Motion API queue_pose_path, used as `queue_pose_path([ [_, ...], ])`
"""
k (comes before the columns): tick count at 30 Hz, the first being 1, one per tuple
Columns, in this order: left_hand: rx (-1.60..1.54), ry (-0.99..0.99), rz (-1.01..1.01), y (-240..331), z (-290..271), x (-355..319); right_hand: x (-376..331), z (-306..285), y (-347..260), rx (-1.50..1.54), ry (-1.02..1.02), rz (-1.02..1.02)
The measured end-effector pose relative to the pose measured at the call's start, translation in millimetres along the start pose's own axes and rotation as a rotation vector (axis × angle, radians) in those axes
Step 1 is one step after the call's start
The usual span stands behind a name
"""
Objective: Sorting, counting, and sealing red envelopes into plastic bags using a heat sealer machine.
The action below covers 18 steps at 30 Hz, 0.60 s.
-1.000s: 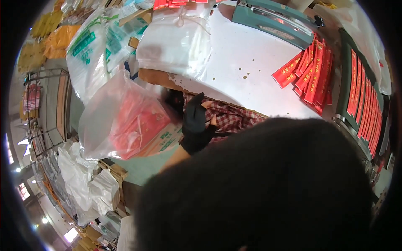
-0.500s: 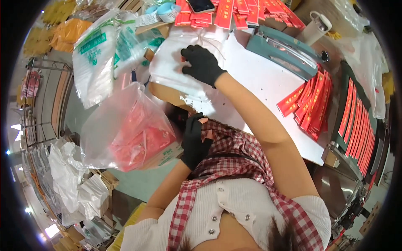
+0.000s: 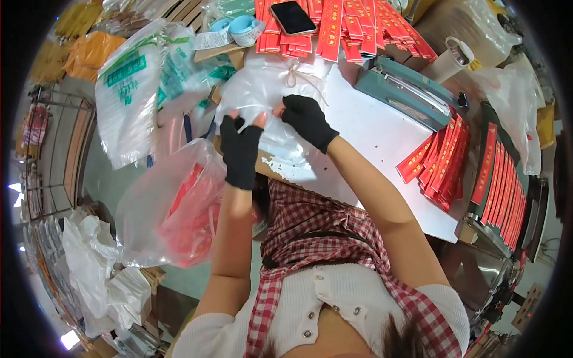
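Note:
A stack of clear plastic bags (image 3: 253, 83), tied with string near its far end, lies on the white table in front of me. My left hand (image 3: 241, 149), in a black fingertip-less glove, rests at the stack's near left part, thumb and fingers apart against the plastic. Opposite it, my right hand (image 3: 309, 122), gloved the same way, has its fingers curled and pinches the film of the top bag. Left of my left forearm hangs a large clear bag (image 3: 143, 209) with red packets (image 3: 191, 230) inside.
Red printed strips (image 3: 439, 158) lie fanned on the table's right, beside a grey-green sealing machine (image 3: 406, 89). A phone (image 3: 293, 18) sits on more strips at the back, near blue tape rolls (image 3: 245, 28). A strip rack (image 3: 501, 185) stands far right; white-green bags (image 3: 125, 95) lie left.
My left hand has risen from the filled bag's edge to the stack. My right hand has drawn nearer me and closed on the film. The filled bag has slumped lower.

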State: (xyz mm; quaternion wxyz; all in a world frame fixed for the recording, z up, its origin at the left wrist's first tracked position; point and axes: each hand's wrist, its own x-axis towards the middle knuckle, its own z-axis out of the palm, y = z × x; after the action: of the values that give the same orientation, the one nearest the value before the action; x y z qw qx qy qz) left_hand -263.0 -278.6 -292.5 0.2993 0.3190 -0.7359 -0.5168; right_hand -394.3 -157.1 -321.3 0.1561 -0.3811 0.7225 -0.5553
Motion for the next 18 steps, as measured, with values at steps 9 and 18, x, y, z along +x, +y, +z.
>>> queue_pose_path([
  [9, -0.9, -0.32, -0.473, -63.2, 15.6, 25.8, -3.6, -19.4, 23.1, -0.003, 0.265, 0.046],
  [18, -0.013, -0.191, 0.315, -49.3, -6.1, 37.3, 9.0, -30.0, 12.2, 1.565, -0.073, 0.539],
])
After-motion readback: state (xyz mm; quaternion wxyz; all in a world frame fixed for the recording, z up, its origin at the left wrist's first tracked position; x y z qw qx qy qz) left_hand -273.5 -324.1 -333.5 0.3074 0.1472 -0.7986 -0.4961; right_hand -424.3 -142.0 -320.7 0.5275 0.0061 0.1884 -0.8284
